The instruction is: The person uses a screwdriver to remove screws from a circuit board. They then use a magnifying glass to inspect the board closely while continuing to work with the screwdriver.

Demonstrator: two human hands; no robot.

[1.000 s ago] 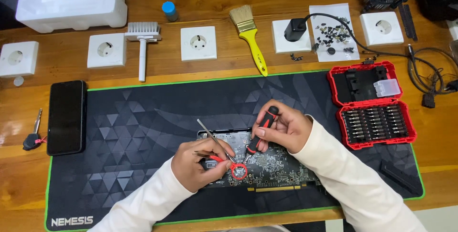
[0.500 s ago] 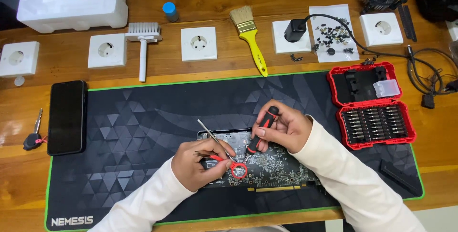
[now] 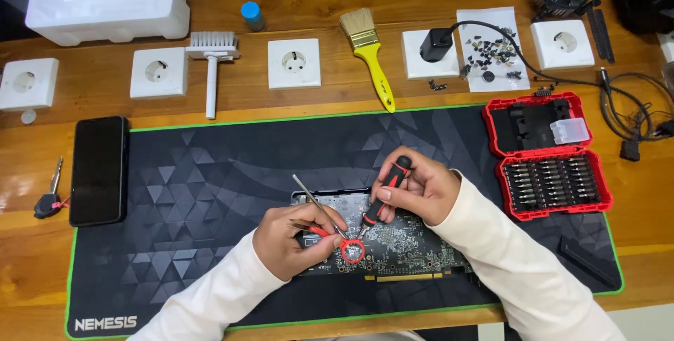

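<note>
**Op A:** Circuit board lies flat on the dark mat, right under both sets of fingers. My left hand is curled shut on the tweezers, thumb and forefinger pinched low near the red-handled end, steel tips slanting up and away from the knuckles. Just past those fingertips there's a small red ring sitting on the board.

**Op B:** And the right?

**Op A:** My right hand is wrapped closed around the screwdriver, black-and-red grip between thumb and fingers, tip angled down to the board just beside the ring. I can't tell whether the tip sits in a screw head.

**Op B:** Risks, as you judge them?

**Op A:** If the driver tilts or I press too hard, I think the tip could skid off and scratch the board. A freed screw could roll under my left palm. The tweezers are metal; a slip might scrape the small parts beside my fingers.

**Op B:** Farther out?

**Op A:** Beyond my right knuckles, the red bit case lies open. Loose screws rest on a paper sheet past it, and a sleeve could scatter them. A yellow brush lies beyond the mat.
</note>
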